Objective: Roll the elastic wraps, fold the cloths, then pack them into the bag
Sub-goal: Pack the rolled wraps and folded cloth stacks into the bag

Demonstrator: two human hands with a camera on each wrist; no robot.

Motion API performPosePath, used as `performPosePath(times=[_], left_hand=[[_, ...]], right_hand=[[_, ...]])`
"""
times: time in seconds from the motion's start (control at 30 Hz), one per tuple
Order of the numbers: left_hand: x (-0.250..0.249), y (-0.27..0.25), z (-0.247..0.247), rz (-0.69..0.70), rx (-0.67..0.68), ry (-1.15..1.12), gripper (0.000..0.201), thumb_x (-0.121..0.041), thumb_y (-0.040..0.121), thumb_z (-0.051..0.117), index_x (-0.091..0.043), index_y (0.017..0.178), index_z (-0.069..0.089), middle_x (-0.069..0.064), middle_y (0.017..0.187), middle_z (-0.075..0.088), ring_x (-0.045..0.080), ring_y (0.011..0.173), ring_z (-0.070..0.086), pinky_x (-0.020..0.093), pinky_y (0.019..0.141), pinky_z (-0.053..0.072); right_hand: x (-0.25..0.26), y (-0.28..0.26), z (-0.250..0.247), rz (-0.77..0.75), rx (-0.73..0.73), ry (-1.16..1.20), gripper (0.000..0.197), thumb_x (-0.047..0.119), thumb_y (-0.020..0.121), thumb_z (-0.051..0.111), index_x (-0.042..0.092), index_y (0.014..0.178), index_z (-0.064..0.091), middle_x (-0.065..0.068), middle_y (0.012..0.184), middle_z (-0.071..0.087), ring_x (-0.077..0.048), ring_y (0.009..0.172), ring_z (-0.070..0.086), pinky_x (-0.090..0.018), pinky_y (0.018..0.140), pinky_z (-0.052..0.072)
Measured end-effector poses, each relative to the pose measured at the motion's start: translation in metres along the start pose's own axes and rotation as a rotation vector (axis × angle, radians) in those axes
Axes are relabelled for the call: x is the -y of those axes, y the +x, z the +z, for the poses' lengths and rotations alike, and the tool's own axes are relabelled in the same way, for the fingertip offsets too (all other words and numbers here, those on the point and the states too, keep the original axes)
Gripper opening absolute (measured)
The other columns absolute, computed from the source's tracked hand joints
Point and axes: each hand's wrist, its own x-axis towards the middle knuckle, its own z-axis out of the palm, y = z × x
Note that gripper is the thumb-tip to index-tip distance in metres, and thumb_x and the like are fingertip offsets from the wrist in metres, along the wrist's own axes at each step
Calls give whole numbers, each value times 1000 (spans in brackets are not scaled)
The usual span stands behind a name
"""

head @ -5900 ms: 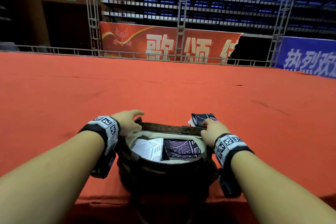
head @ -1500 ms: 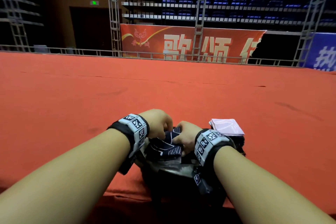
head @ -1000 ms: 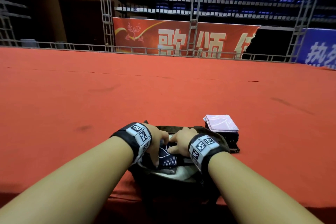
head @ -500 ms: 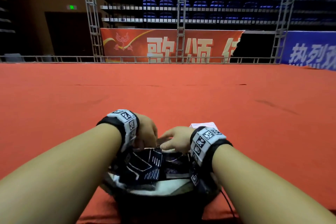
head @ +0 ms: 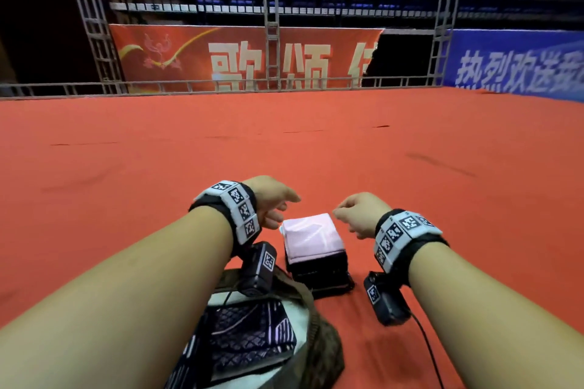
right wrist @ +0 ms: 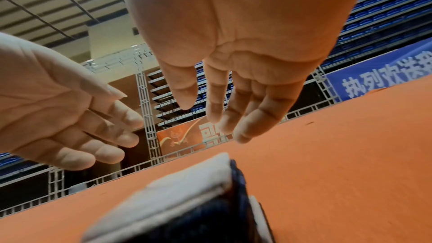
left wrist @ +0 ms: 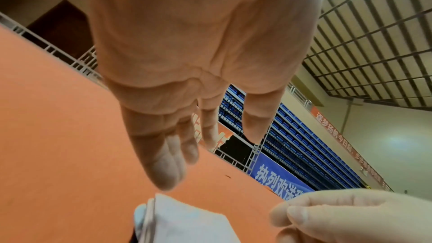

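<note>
**Inspector A:** State of the hands?

**Inspector B:** Both are raised above the red surface (head: 316, 151), one on each side of a folded stack (head: 316, 256). The left hand (head: 271, 199) has its fingers (left wrist: 163, 163) extended and loosely spread, palm turned toward the stack; it holds nothing and touches nothing. The right hand (head: 360, 215) is likewise empty, its fingers (right wrist: 247, 117) relaxed and slightly bent, thumb apart from the rest.

**Inspector A:** Count the goods.

**Inspector B:** One stack outside the bag: a pale pink folded cloth (head: 311, 235) on top, dark folded material (head: 319, 271) beneath it. How many dark pieces lie under the pink one cannot be told. One olive bag (head: 319, 335), open, at the near edge of the surface, just beside the stack's near left corner. Inside it at least one dark patterned cloth (head: 246, 331) with pale lining showing round it; the left forearm covers part of the opening, so the full count inside cannot be given.

**Inspector A:** Room and edges?

**Inspector B:** The surface runs broad and open to the left, right and far side, ending at a metal railing (head: 221, 85). Beyond that stand a red banner (head: 240, 57), a blue banner (head: 518, 66) and tiered seating. A cable (head: 426, 347) trails from the right wrist camera along the surface near the right forearm.
</note>
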Motion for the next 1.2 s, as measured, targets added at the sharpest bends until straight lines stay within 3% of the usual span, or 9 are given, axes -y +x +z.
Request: performPosePath(times=[0.1,0.2,0.27,0.4,0.5,0.7,0.87,1.07,1.2], left_hand=[[13,32,12,-116,15,-34,36,-22,95,66,-3,122,53,11,91,46,17,57,35,31,58,37],[25,51,17,-219,77,-5,47,-32,92,67,-7,128,52,16,101,54,28,72,55,40,68,55],[33,62,19,-273,144,-37,56,-35,87,68,-5,130,52,17,101,56,30,77,56,43,77,55],[41,75,20,-295,149,-73,50,-33,85,68,-3,121,53,17,97,53,28,71,55,39,73,53],[45,83,20,-285,143,-64,68,-35,73,74,-2,128,51,20,108,59,33,84,61,52,87,55],[46,84,21,-282,162,-71,86,-37,67,77,-2,138,43,19,129,58,32,95,63,50,86,55],[39,69,21,-267,181,-66,81,-37,76,74,-5,143,42,28,136,54,48,104,67,63,87,55],[23,35,16,-140,105,-133,33,-20,94,68,0,118,55,23,122,61,34,79,68,47,72,61],[15,17,12,-75,104,-188,34,-24,93,71,-2,116,59,18,108,69,35,87,72,50,87,60]], right_hand=[[-22,17,8,67,-24,-77,23,33,92,65,11,85,71,-4,71,62,-24,64,54,-32,66,47],[-37,35,24,121,-7,-124,40,35,88,63,-4,91,70,-7,64,53,-23,57,46,-30,59,38],[-38,43,34,150,26,-133,40,39,87,61,0,80,67,-8,63,54,-25,57,49,-31,59,43],[-33,49,48,162,83,-193,41,48,87,60,7,81,65,-11,76,62,-30,69,58,-30,62,46],[-30,49,49,167,76,-215,39,46,85,62,9,74,62,-8,68,60,-28,62,55,-28,55,39],[-24,44,47,121,15,-58,35,39,76,76,17,84,51,-2,82,60,-23,70,54,-31,62,41],[-13,36,47,140,66,-45,54,36,76,74,13,117,47,-7,109,63,-26,96,65,-40,81,56],[3,17,32,53,-24,139,43,29,79,68,14,117,53,-6,106,68,-26,93,68,-48,88,57],[21,-3,14,-5,-85,313,38,21,83,67,9,117,56,-9,105,68,-28,94,70,-51,89,57]])
